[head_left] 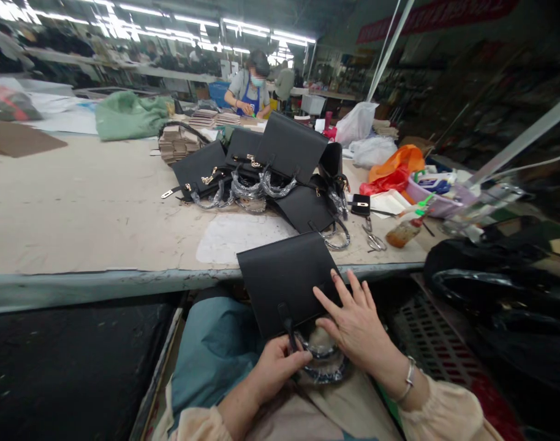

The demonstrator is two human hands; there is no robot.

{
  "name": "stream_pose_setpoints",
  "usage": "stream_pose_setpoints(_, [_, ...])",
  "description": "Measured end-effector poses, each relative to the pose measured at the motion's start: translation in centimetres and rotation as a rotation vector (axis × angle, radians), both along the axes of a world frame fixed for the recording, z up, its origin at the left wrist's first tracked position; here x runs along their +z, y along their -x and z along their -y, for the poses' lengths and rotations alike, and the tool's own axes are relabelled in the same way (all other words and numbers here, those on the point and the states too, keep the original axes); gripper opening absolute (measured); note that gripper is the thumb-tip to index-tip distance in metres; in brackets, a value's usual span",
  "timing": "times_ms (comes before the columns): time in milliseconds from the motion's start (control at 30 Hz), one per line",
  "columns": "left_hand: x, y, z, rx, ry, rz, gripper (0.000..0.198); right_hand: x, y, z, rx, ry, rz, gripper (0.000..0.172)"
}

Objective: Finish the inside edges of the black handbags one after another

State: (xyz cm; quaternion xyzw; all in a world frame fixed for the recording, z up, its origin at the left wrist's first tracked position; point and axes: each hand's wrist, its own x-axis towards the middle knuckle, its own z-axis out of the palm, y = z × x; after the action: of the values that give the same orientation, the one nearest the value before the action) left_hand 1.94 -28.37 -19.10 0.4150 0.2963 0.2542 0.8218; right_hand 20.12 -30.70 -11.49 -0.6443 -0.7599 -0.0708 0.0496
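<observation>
A black handbag [284,278] rests across my lap, its far edge against the table's front edge. Its handles [325,367], wrapped in clear plastic, point toward me. My left hand [280,364] is closed round the base of one handle, thumb on top. My right hand [353,318] lies with fingers spread over the right side of the bag's panel, near the other handle's base. On the table ahead, more black handbags [291,147] are heaped, with plastic-wrapped handles and gold-coloured fittings.
Scissors [375,241], a glue bottle [404,231] and a purple basin [438,199] stand to the right on the table. A green cloth bundle [130,116] lies at the back left. Beside my right arm is a red crate [438,337]. A masked co-worker [250,89] works across the table.
</observation>
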Motion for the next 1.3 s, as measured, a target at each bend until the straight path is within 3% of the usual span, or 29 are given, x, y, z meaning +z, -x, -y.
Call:
stream_pose_setpoints(167, [-0.9, -0.3, 0.1, -0.048, 0.054, 0.05, 0.049, 0.7, 1.2, -2.1, 0.288, 0.126, -0.025, 0.061])
stream_pose_setpoints(367, [-1.4, -0.4, 0.0, -0.023, 0.043, 0.035, 0.043, 1.2, 2.6, -8.5, 0.231, 0.055, -0.042, 0.059])
stream_pose_setpoints(467, [-1.5, -0.2, 0.1, -0.008, 0.019, 0.003, 0.042, 0.9, 3.2, -10.0, 0.166, 0.018, -0.057, 0.061])
stream_pose_setpoints(533, [-1.6, -0.1, 0.1, -0.011, 0.01, -0.003, 0.042, 0.7, 3.4, -9.2, 0.189, 0.041, -0.071, 0.061])
stream_pose_setpoints(700, [-1.6, -0.3, 0.1, -0.034, -0.061, 0.006, 0.044, 0.6, 2.5, -5.0, 0.497, 0.218, -0.059, 0.065])
stream_pose_setpoints(767, [-1.6, -0.3, 0.1, -0.042, -0.059, -0.003, 0.044, 0.7, 1.7, -4.9, 0.441, 0.197, -0.042, 0.065])
stream_pose_setpoints(933, [-1.7, -0.3, 0.1, -0.009, -0.087, -0.085, 0.046, 0.6, 1.8, -7.3, 0.14, 0.073, -0.034, 0.062])
stream_pose_setpoints(1100, [-1.3, 0.0, -0.1, 0.01, -0.222, -0.078, 0.045, 0.4, 4.5, -6.9, 0.38, 0.181, -0.119, 0.062])
stream_pose_setpoints(1233, [-0.3, 0.5, -0.4, -0.006, -0.367, -0.16, 0.034, 1.1, 3.7, -4.3, 0.291, 0.182, -0.104, 0.066])
stream_pose_setpoints(1300, [0.5, 0.7, -0.7, 0.022, -0.497, -0.202, 0.034, 0.9, 2.3, -2.5, 0.321, 0.164, -0.092, 0.071])
